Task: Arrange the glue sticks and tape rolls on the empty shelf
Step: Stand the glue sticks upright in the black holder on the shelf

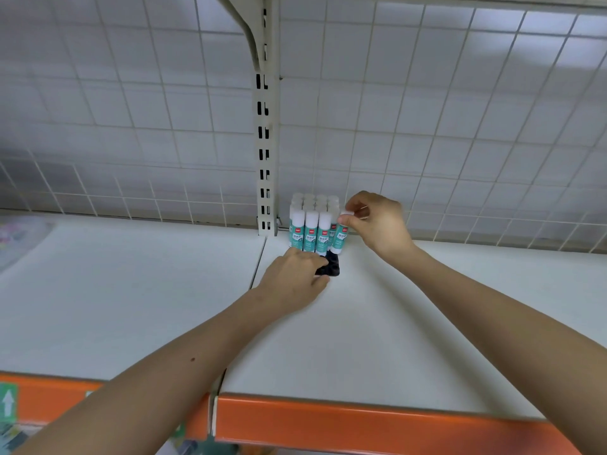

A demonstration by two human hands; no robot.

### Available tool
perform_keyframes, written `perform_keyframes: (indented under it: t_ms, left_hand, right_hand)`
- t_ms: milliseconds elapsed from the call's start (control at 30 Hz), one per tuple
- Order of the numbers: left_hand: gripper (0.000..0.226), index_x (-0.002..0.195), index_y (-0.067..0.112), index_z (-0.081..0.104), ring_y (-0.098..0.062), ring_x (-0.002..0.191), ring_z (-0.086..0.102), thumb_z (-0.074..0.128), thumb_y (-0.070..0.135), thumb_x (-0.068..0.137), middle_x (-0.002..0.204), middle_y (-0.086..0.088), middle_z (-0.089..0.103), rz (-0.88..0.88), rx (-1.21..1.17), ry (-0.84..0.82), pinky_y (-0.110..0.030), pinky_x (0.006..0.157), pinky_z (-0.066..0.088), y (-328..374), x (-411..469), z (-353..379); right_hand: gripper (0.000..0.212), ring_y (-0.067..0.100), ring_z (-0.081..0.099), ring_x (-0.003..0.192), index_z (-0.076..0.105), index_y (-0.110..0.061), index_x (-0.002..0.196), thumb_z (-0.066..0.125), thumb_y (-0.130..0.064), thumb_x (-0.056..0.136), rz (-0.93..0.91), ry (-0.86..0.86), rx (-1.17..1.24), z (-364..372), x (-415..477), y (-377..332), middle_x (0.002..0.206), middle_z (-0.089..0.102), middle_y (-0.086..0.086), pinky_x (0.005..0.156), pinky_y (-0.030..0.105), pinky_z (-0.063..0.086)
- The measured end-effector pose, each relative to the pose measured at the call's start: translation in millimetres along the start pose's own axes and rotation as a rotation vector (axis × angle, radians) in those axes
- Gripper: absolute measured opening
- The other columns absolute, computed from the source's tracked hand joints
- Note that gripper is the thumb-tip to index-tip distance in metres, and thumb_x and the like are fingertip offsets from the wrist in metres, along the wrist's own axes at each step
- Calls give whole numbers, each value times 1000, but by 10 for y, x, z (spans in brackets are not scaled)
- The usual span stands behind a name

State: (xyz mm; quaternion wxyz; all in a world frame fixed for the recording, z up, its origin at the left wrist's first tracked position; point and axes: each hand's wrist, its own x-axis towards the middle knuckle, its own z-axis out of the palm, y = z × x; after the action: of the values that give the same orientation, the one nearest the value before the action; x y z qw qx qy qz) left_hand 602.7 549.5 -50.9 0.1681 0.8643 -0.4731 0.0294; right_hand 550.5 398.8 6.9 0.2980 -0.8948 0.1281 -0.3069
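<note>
Several glue sticks (311,226) with white caps and teal labels stand upright in a tight block at the back of the white shelf (377,323), beside the slotted upright. My right hand (377,221) pinches the white cap of one more glue stick (340,239), tilted at the block's right front corner. My left hand (292,280) rests on the shelf in front of the block, fingers on a black tray (331,269) that sticks out under the sticks. No tape rolls are in view.
A slotted metal upright (266,159) and a wire grid back panel (460,126) close off the rear. An orange price rail (361,421) runs along the shelf's front edge. A seam splits the shelf into left and right boards. Blurred packets lie at far left (19,238).
</note>
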Motion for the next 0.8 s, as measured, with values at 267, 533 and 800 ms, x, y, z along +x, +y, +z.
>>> perform_keyframes:
  t_ms: [267,533,800]
  left_hand:
    - [30,116,18,58,-24,102,47,43,24,91,114,2,61,17,0,8,-37,89,44,-38,-4,27]
    - [37,126,23,52,-23,111,44,45,20,91,124,3,58,19,2,3,-35,94,42,-77,15,29]
    - [30,114,12,63,-25,105,53,49,8,87,112,-4,65,19,-147,77,-24,84,38,-113,-50,-85]
  right_hand:
    - [21,25,61,90,65,1,93,69,-13,78,18,-21,-13,144,31,5,99,64,16,77,24,43]
    - [17,29,60,83,65,3,89,67,-10,79,17,20,40,251,-25,73,95,64,19,74,24,44]
    - [37,13,56,86,53,-11,111,69,-16,78,128,-100,95,160,-351,161,96,59,0,67,5,40]
